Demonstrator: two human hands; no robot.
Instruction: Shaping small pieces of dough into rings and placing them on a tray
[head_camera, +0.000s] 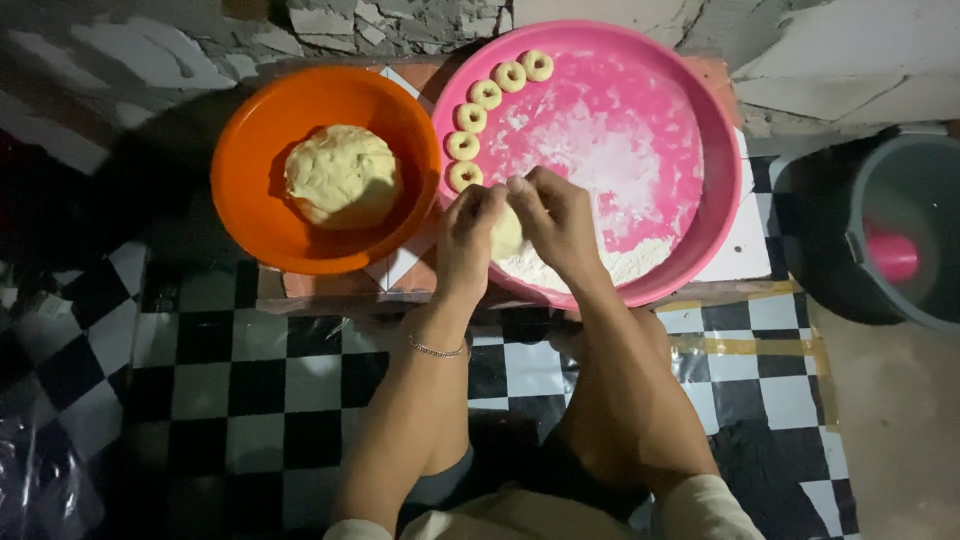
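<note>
My left hand (468, 235) and my right hand (556, 218) meet over the near rim of a large pink basin (722, 190), both pinching a small piece of pale dough (506, 234) between them. Several dough rings (484, 94) lie in a curved row along the basin's left inner edge. Flour (610, 150) dusts the basin floor, with a heap of it near my hands. To the left an orange bowl (250, 190) holds a big ball of dough (342, 176).
Both vessels rest on a low tiled ledge (400, 265) against a rough wall. Black-and-white checkered floor (250, 400) lies under my knees. A dark bucket (900, 230) with a pink object inside stands at the right.
</note>
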